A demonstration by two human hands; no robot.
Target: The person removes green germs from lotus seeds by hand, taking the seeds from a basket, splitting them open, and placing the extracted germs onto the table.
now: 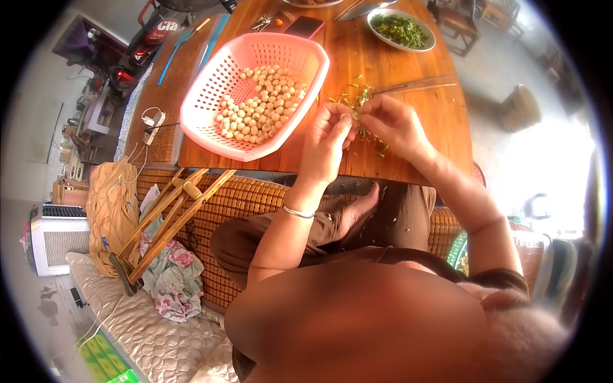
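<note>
Together, as the head view shows, both hands meet over the near part of a brown, glossy wooden tabletop [345,60]. The left hand [327,135], with a silver-coloured bangle [298,212] on its wrist, and the right hand [401,126] have thumbs and fingertips pinching a small pale piece [356,117], mostly hidden and too small to identify. Loose bits of green plant [361,97] lie beneath and just beyond the fingers.

Taking the hands as the dial's centre, a pink perforated plastic basket [236,148] stands at ten o'clock, near the left hand, holding many small cream-coloured round pieces [258,118], heaped mostly toward its near side. A dark, flat phone with a reddish edge [304,27] lies at eleven o'clock, beyond the basket. At one o'clock, well apart from the fingers, sits a white round bowl [402,48] of chopped greens [399,30]. Wooden crutches [169,233] lean at eight o'clock, off the tabletop.
</note>
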